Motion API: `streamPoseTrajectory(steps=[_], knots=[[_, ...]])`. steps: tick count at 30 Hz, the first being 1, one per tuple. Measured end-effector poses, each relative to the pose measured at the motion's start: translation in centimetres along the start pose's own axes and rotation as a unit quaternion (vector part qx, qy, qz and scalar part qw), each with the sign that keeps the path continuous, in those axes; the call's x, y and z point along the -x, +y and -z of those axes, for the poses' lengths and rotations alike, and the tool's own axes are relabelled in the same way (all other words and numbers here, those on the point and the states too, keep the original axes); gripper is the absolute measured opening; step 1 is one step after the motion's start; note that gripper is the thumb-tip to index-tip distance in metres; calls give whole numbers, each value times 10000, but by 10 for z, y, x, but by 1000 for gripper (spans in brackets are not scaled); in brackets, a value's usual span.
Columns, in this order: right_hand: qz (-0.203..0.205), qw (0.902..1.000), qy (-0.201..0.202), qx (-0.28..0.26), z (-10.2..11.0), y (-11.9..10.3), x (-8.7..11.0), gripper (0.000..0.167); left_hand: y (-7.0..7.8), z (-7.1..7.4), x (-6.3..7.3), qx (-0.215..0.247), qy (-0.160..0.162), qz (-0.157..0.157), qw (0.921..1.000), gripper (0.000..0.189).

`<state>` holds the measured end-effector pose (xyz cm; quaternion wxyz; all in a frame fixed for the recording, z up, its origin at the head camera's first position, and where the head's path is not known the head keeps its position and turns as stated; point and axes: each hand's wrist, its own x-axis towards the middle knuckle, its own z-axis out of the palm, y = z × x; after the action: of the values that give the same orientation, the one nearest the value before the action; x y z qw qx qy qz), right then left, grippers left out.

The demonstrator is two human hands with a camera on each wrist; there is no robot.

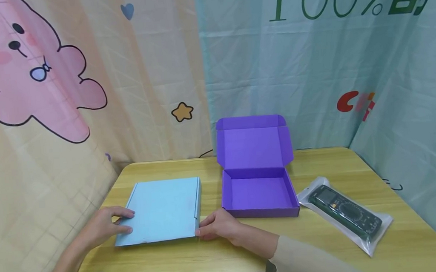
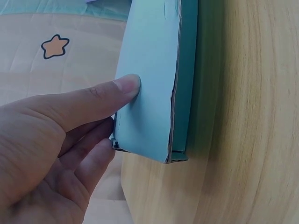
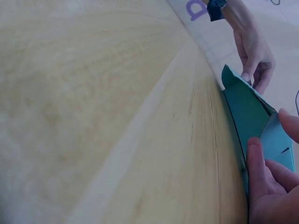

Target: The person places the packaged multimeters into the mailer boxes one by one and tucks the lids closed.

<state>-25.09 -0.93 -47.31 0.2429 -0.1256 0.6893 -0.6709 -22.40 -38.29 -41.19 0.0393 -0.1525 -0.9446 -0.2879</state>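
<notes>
A light blue cardboard box (image 1: pixel 162 208) lies flat at the left of the table with its lid down. My left hand (image 1: pixel 104 226) grips its left edge; in the left wrist view the thumb presses on the lid (image 2: pixel 145 112) and the fingers are behind the side. With thumb and fingers, my right hand (image 1: pixel 219 227) pinches the front right corner. In the right wrist view the front wall (image 3: pixel 247 109) shows, with the lid's edge standing slightly off it. The fingers of my right hand (image 3: pixel 268 182) lie against that wall.
An open purple box (image 1: pixel 258 190) stands right of the blue one, its lid upright at the back and nothing inside. A digital multimeter (image 1: pixel 345 211) in a clear plastic bag lies at the table's right. Printed curtains (image 1: pixel 159 72) hang behind the wooden table (image 1: pixel 167 268).
</notes>
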Motion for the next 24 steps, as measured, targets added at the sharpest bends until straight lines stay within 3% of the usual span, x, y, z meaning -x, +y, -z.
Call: streamPoseTrajectory(steps=[9, 24], knots=[[-87, 9997, -20, 225, -4, -2, 0, 17, -1, -2, 0, -69, 26, 0, 10000, 30], [-59, 9999, -83, 26, -4, -2, -1, 17, 1, 1, -1, -47, -72, -26, 10000, 31]])
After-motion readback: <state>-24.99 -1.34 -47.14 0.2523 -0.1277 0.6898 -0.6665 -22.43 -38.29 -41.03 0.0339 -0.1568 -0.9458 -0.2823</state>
